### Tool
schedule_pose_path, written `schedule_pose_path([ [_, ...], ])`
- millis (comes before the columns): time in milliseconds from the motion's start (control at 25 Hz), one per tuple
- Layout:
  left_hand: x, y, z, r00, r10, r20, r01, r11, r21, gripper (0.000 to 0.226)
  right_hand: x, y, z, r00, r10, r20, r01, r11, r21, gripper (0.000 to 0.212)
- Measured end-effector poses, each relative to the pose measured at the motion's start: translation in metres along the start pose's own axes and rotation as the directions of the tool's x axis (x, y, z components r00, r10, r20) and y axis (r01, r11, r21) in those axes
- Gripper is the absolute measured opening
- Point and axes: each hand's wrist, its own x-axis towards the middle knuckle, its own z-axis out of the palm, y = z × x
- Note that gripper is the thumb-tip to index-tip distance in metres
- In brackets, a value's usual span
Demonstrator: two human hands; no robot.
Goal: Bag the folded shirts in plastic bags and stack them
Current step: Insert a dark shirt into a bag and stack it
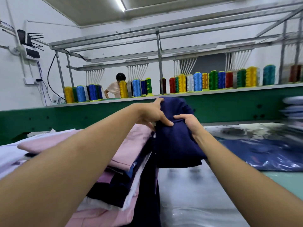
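Note:
A folded navy shirt (175, 141) is held up in the air in front of me, above the table. My left hand (151, 114) grips its upper left edge, thumb across the front. My right hand (191, 124) holds its right side, fingers curled over the cloth. To the left lies a pile of folded shirts (124, 154) in pink, white and navy. A clear plastic bag (193, 194) lies flat on the table below the held shirt. At the right rests a bagged navy shirt (262, 153), shiny under its plastic.
A green embroidery machine beam (65, 115) runs across the back, with a shelf of coloured thread cones (213, 81) on top. A person (114, 89) stands behind it. A blurred stack of bagged shirts (293, 110) sits at the far right edge.

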Motion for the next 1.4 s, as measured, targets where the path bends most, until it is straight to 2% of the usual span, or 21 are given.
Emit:
schedule_pose_path([
  [80, 0.008, -0.003, 0.023, 0.995, -0.078, 0.069, 0.057, 0.963, 0.263, 0.111, -0.004, 0.009, -0.031, 0.997, -0.019, -0.071, 0.013, 0.997, -0.081, 0.025],
  [160, 0.014, -0.004, 0.042, 0.974, -0.191, 0.121, 0.092, 0.823, 0.56, 0.105, -0.012, 0.018, -0.062, 0.993, -0.033, -0.116, 0.013, 0.986, -0.169, 0.036],
  [240, 0.019, -0.004, 0.062, 0.945, -0.294, 0.141, 0.092, 0.655, 0.75, 0.095, -0.018, 0.026, -0.091, 0.99, -0.022, -0.138, -0.016, 0.964, -0.266, 0.04],
  [320, 0.021, -0.005, 0.084, 0.935, -0.328, 0.139, 0.07, 0.551, 0.832, 0.08, -0.026, 0.031, -0.118, 0.993, 0.017, -0.113, -0.057, 0.931, -0.361, 0.034],
  [480, 0.029, -0.03, 0.128, 0.948, -0.279, 0.155, -0.017, 0.442, 0.897, 0.062, -0.037, 0.036, -0.154, 0.996, 0.073, -0.045, -0.086, 0.836, -0.542, 0.035],
  [560, 0.032, -0.053, 0.149, 0.95, -0.272, 0.151, -0.01, 0.459, 0.888, 0.058, -0.039, 0.036, -0.166, 0.996, 0.081, -0.029, -0.082, 0.801, -0.593, 0.036],
  [640, 0.032, -0.076, 0.168, 0.957, -0.256, 0.14, 0.016, 0.524, 0.851, 0.05, -0.039, 0.033, -0.175, 0.996, 0.088, -0.011, -0.074, 0.765, -0.64, 0.038],
  [760, 0.033, -0.102, 0.186, 0.989, -0.13, 0.069, 0.016, 0.561, 0.828, 0.029, -0.039, 0.029, -0.181, 0.996, 0.077, 0.034, -0.033, 0.73, -0.683, 0.04],
  [840, 0.037, -0.11, 0.189, 0.999, -0.042, 0.02, 0.007, 0.572, 0.82, 0.027, -0.039, 0.026, -0.185, 0.995, 0.069, 0.066, 0.0, 0.695, -0.719, 0.042],
  [960, 0.044, -0.112, 0.182, 1.0, 0.007, -0.027, 0.017, 0.596, 0.803, 0.01, -0.041, 0.023, -0.187, 0.989, 0.082, 0.126, 0.046, 0.631, -0.774, 0.049],
  [1000, 0.048, -0.114, 0.179, 0.999, 0.008, -0.039, 0.025, 0.634, 0.773, 0.016, -0.041, 0.021, -0.187, 0.985, 0.083, 0.149, 0.07, 0.6, -0.797, 0.05],
  [1080, 0.056, -0.12, 0.172, 0.998, -0.009, -0.062, 0.046, 0.773, 0.633, 0.035, -0.043, 0.018, -0.187, 0.978, 0.076, 0.194, 0.123, 0.54, -0.832, 0.053],
  [1160, 0.065, -0.126, 0.169, 0.997, -0.01, -0.076, 0.047, 0.862, 0.505, 0.039, -0.045, 0.012, -0.187, 0.971, 0.06, 0.233, 0.174, 0.495, -0.851, 0.055],
  [1280, 0.079, -0.132, 0.171, 0.987, 0.047, -0.154, 0.052, 0.813, 0.58, 0.021, -0.05, 0.005, -0.185, 0.96, 0.04, 0.278, 0.23, 0.454, -0.861, 0.056],
  [1400, 0.095, -0.133, 0.173, 0.963, 0.061, -0.263, 0.077, 0.871, 0.485, 0.014, -0.06, 0.004, -0.179, 0.938, 0.009, 0.346, 0.311, 0.42, -0.852, 0.058],
])
